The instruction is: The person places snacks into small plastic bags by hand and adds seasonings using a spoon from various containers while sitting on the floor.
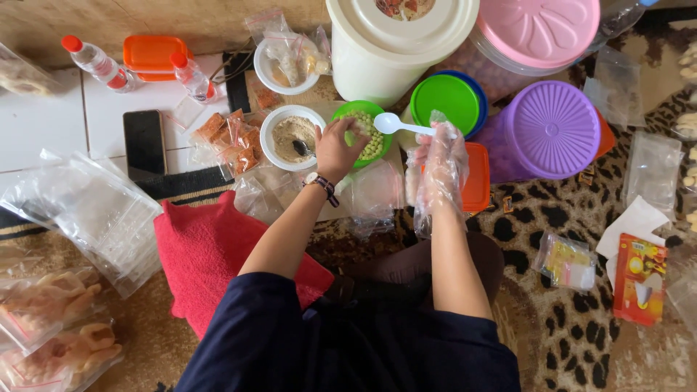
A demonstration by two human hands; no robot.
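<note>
Two hands work over the bowls. At far left lie clear bags (pixel 102 218) and a phone (pixel 144 142) — then a white bowl (pixel 292 136) of brown powder. The left hand (pixel 338 149) reaches into the green bowl (pixel 367 134), fingers curled down on the pale green pieces; whether they pinch any cannot be told. The right hand (pixel 441 156), in a plastic glove, grips a white spoon (pixel 396 125). Filling seems in hand — next calls for a steady scoop. Lidded tubs at top are cut off.
</note>
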